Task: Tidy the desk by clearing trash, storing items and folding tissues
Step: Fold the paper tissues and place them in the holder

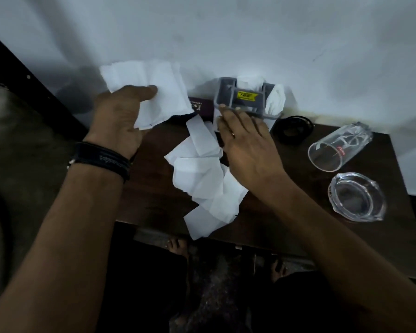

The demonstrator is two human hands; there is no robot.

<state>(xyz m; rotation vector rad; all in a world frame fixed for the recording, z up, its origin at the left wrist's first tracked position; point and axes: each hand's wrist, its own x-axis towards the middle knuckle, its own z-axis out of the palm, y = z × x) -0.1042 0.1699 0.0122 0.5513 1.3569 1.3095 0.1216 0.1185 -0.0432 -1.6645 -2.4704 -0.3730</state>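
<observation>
Left forearm (70, 224) enters from lower left, running up to centre-left of frame, dark wristbands (103, 159) on the wrist. Left hand (120, 116) back to camera, thumb and fingers pinching a white tissue (154, 92), thumb on top. Right forearm (322, 224) enters from lower right. Right hand (247, 143) palm down at centre frame, fingers straight, slightly spread, pointing to upper centre, ring (233, 134) on one finger; contact underneath unclear. Bare feet (178, 246) at bottom centre.

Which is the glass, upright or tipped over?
Tipped over: the glass lies on its side on the desk, its open mouth toward the near edge.
</observation>
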